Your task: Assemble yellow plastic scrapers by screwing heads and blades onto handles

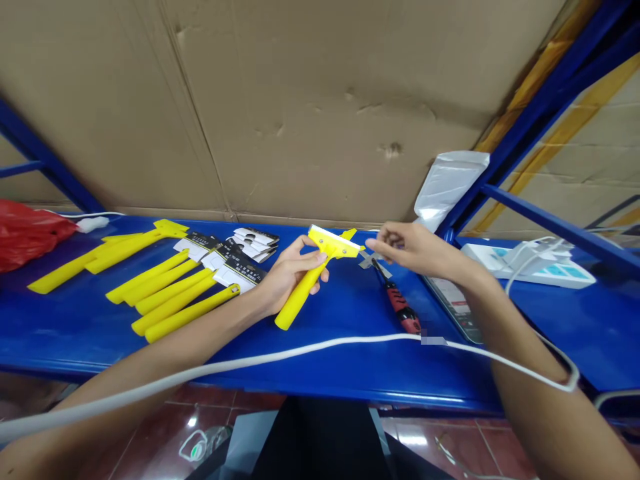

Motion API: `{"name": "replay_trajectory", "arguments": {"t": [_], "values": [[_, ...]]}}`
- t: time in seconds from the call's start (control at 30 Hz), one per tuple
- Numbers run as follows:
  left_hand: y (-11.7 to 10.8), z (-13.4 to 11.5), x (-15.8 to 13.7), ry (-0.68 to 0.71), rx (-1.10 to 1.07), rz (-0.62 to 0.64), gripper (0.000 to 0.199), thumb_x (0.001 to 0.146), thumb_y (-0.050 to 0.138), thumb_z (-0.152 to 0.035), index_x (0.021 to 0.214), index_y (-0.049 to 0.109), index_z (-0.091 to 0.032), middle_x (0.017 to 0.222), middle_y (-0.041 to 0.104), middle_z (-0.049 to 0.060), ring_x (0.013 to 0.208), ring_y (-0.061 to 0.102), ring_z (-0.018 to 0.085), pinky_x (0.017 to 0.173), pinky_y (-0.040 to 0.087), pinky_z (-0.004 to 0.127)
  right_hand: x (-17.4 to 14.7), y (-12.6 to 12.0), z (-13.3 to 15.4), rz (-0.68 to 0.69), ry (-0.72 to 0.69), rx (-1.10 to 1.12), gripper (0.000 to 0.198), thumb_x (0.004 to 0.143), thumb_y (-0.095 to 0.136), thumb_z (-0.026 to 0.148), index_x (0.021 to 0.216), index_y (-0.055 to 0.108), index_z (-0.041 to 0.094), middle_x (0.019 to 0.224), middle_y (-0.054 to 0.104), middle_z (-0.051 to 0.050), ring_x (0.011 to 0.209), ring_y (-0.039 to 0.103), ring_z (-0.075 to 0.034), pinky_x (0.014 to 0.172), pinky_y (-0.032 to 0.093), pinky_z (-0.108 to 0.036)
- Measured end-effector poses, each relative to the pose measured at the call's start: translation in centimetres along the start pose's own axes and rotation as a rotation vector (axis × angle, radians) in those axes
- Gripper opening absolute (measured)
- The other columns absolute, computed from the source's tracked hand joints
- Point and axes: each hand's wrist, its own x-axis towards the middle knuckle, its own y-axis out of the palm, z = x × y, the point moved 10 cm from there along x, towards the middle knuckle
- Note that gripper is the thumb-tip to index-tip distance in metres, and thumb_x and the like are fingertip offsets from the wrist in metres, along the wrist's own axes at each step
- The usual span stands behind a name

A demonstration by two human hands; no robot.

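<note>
My left hand [295, 273] is closed around the neck of a yellow scraper [300, 297], just below its wide head. The scraper tilts, handle towards me, with a pale strip along the head's top edge and screws on its face. To its right, apart from it, my right hand [400, 245] hovers with fingers curled together; whatever they may hold is too small to make out. Below that hand lies a screwdriver [403, 310] with a red and black handle, its tip near crossed grey tape [377, 263]. Another yellow piece [349, 235] shows partly behind the scraper head.
Left on the blue table [350, 373] lie several yellow scrapers [175, 300] with black-and-white cards, more yellow scrapers [125, 250], and a card stack [254, 243]. A red bag [30, 233], phone [455, 307] and power strip [545, 267] flank them. A white cable [300, 350] crosses in front.
</note>
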Motion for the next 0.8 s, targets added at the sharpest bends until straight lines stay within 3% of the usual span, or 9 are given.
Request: {"name": "replay_trajectory", "arguments": {"t": [0.1, 0.2, 0.3, 0.4, 0.5, 0.6, 0.7, 0.8], "values": [[0.1, -0.9, -0.1, 0.04, -0.007, -0.001, 0.051, 0.084, 0.095, -0.026, 0.108, 0.05, -0.025, 0.091, 0.07, -0.001, 0.065, 0.07, 0.014, 0.047, 0.05, 0.021, -1.6, 1.3, -3.5, 0.324, 0.229, -0.208, 0.071, 0.08, 0.081, 0.091, 0.069, 0.068, 0.022, 0.061, 0.072, -0.008, 0.053, 0.064, -0.019, 0.055, 0.044, -0.034], [0.0, -1.2, -0.2, 0.053, -0.014, -0.011, 0.049, 0.085, 0.094, -0.025, 0.109, 0.051, -0.024, 0.09, 0.069, -0.001, 0.065, 0.07, 0.014, 0.047, 0.049, 0.021, -3.7, 3.3, -5.1, 0.584, 0.371, -0.239, 0.069, 0.078, 0.085, 0.088, 0.067, 0.07, 0.022, 0.065, 0.077, -0.011, 0.056, 0.07, -0.022, 0.054, 0.048, -0.035], [-0.1, -1.0, -0.1, 0.047, -0.011, -0.013, 0.047, 0.086, 0.092, -0.024, 0.109, 0.052, -0.024, 0.088, 0.068, 0.0, 0.064, 0.069, 0.015, 0.047, 0.048, 0.021, -4.7, 5.0, -4.7, 0.721, 0.393, -0.203, 0.06, 0.084, 0.086, 0.075, 0.066, 0.069, 0.021, 0.07, 0.08, -0.013, 0.062, 0.074, -0.024, 0.056, 0.053, -0.034], [-0.2, -0.8, -0.1, 0.038, -0.005, -0.017, 0.046, 0.086, 0.092, -0.024, 0.11, 0.053, -0.024, 0.087, 0.067, 0.0, 0.065, 0.069, 0.015, 0.048, 0.048, 0.021, -4.5, 5.6, -3.7, 0.742, 0.311, -0.201, 0.049, 0.091, 0.081, 0.06, 0.064, 0.068, 0.022, 0.064, 0.076, -0.011, 0.057, 0.069, -0.022, 0.052, 0.051, -0.033], [-0.6, -0.9, 0.0, 0.05, -0.008, -0.04, 0.046, 0.086, 0.093, -0.024, 0.11, 0.053, -0.024, 0.088, 0.066, 0.0, 0.067, 0.069, 0.015, 0.048, 0.048, 0.021, -3.6, 4.7, -3.2, 0.651, 0.249, -0.173, 0.039, 0.091, 0.08, 0.053, 0.071, 0.066, 0.023, 0.069, 0.076, -0.008, 0.057, 0.071, -0.022, 0.052, 0.054, -0.034], [-1.0, -1.1, 0.1, 0.078, -0.017, -0.072, 0.047, 0.085, 0.093, -0.024, 0.11, 0.053, -0.024, 0.092, 0.066, 0.0, 0.068, 0.069, 0.015, 0.047, 0.048, 0.021, -2.3, 2.8, -2.3, 0.461, 0.202, -0.022, 0.036, 0.096, 0.075, 0.056, 0.089, 0.06, 0.024, 0.082, 0.08, -0.007, 0.067, 0.078, -0.025, 0.062, 0.062, -0.035], [-1.3, -1.3, 0.2, 0.089, -0.018, -0.092, 0.048, 0.084, 0.093, -0.024, 0.11, 0.053, -0.024, 0.096, 0.066, 0.0, 0.069, 0.069, 0.015, 0.047, 0.049, 0.021, -0.9, -0.4, -1.9, 0.121, 0.147, 0.065, 0.038, 0.104, 0.067, 0.061, 0.102, 0.05, 0.027, 0.077, 0.076, -0.004, 0.066, 0.076, -0.025, 0.059, 0.061, -0.035], [-1.5, -1.2, 0.2, 0.082, -0.018, -0.102, 0.048, 0.083, 0.093, -0.024, 0.11, 0.053, -0.024, 0.098, 0.066, 0.0, 0.07, 0.069, 0.015, 0.047, 0.049, 0.022, -0.4, -3.5, -1.1, -0.229, -0.006, 0.097, 0.041, 0.104, 0.068, 0.065, 0.112, 0.052, 0.029, 0.079, 0.073, -0.003, 0.06, 0.072, -0.024, 0.049, 0.056, -0.035]]}}
